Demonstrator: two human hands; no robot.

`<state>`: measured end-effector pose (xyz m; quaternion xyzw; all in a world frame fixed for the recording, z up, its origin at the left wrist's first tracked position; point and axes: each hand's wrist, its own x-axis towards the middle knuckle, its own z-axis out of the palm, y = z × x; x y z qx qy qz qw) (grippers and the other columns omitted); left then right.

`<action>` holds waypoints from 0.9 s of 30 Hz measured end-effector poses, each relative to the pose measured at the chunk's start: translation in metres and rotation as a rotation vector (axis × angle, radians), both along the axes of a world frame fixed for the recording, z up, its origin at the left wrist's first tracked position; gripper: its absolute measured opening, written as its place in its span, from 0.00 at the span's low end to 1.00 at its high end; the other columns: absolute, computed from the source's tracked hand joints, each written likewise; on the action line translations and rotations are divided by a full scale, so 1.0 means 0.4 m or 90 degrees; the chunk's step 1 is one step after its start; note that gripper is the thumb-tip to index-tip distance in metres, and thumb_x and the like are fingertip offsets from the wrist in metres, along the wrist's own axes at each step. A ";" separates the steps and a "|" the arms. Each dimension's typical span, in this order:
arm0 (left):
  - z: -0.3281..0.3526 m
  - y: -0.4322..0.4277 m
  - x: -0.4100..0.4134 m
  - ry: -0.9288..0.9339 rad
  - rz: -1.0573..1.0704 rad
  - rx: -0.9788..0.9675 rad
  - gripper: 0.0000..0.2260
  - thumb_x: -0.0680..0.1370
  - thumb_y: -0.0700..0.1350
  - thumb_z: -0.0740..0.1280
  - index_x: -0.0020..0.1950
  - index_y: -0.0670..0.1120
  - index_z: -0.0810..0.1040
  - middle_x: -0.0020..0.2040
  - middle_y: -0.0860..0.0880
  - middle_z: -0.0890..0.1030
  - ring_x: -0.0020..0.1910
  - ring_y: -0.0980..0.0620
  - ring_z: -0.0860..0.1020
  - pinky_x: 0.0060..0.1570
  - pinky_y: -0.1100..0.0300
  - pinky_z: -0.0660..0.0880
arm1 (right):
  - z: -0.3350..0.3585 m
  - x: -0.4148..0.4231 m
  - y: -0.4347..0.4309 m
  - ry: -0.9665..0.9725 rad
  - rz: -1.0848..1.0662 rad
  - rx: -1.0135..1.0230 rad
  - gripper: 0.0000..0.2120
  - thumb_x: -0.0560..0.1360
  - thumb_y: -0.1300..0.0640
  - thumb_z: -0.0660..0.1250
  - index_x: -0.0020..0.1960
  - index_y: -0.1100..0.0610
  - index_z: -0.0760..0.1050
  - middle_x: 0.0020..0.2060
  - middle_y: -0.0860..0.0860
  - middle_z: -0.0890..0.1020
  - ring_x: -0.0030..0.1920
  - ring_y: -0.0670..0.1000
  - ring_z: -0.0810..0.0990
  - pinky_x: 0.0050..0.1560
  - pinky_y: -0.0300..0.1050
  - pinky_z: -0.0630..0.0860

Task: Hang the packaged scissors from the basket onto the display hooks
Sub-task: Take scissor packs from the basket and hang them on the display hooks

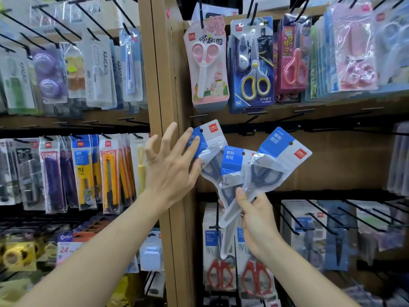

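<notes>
**Three packs in one grip: the fan could slip**

At lower centre of the frame, the right hand (256, 220) pinched the narrow lower ends of three packs of scissors (232, 160), thumb in front and fingers behind. The packs fanned upward from that one grip. The plastic looked slick, so drawing one pack free could loosen the other two and let them drop.

Left of centre, the left hand (170, 169) was spread wide. Its fingertips lay on the blue card top of the leftmost pack (210, 138) and had not closed around it. A pull from that loose touch might slide off the card or bend it.

Each card top had a small punched hole. The empty hooks (256, 113) just behind pointed toward the camera and showed nearly end-on, so judging their tips looked hard. A missed thrust could tear the hole or crease the card.

Behind the packs, right of centre, was a bare brown panel (332, 162). In the upper middle hung a pink scissors pack (205, 63) beside others, which a high reach might set swinging.

The basket was out of view.
</notes>
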<state>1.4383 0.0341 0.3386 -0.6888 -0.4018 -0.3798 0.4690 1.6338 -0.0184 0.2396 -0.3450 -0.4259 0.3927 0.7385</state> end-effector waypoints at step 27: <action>0.057 -0.109 0.097 -0.319 -0.637 -0.515 0.16 0.81 0.47 0.65 0.69 0.51 0.80 0.53 0.55 0.85 0.55 0.58 0.81 0.54 0.57 0.79 | 0.032 0.044 -0.090 -0.141 0.037 0.010 0.10 0.83 0.63 0.63 0.61 0.60 0.80 0.55 0.55 0.87 0.57 0.55 0.86 0.63 0.57 0.80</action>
